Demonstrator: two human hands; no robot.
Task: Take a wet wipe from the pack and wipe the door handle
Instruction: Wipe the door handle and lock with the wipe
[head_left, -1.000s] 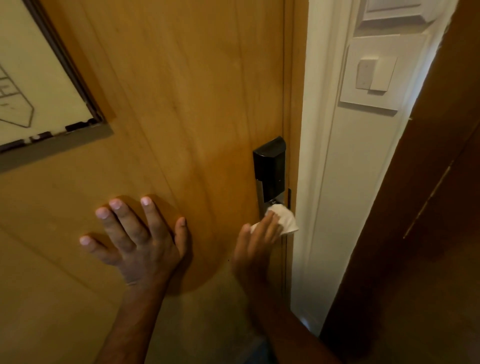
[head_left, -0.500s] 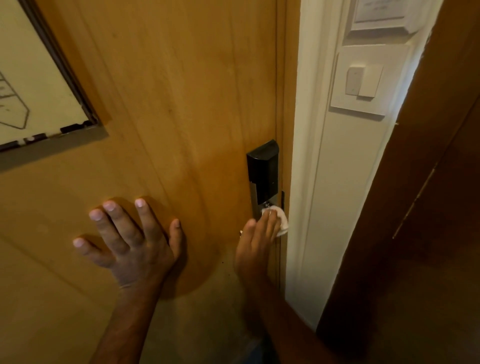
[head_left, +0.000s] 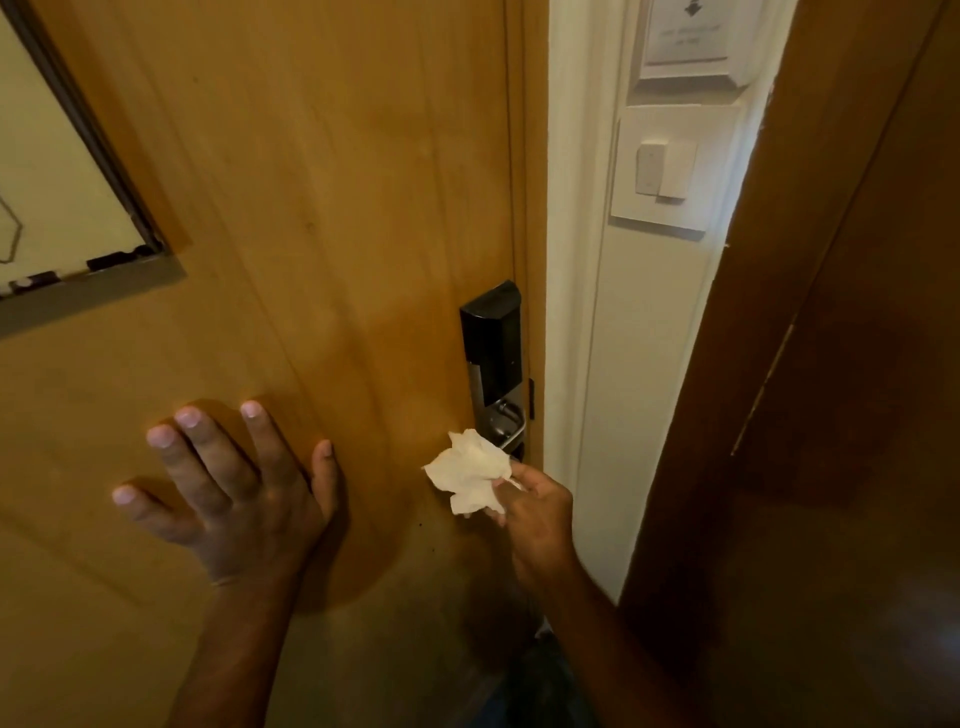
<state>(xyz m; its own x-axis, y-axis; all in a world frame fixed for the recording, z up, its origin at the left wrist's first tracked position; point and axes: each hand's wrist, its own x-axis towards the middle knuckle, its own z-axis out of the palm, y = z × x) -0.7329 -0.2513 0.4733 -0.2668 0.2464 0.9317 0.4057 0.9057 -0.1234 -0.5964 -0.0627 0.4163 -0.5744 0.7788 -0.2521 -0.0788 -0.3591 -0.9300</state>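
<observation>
Wiping step | right hand (head_left: 535, 512) pinching crumpled wipe (head_left: 470, 475) just below handle (head_left: 509, 423) | left hand (head_left: 234, 493) flat, open on door (head_left: 311, 208) | next: likely press wipe onto handle.

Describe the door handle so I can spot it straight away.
Start at the wooden door and follow its right edge, next to the white frame. There sits a tall black lock box. The door handle is the silver metal lever just under it, right above the crumpled white wipe in the right hand.
</observation>
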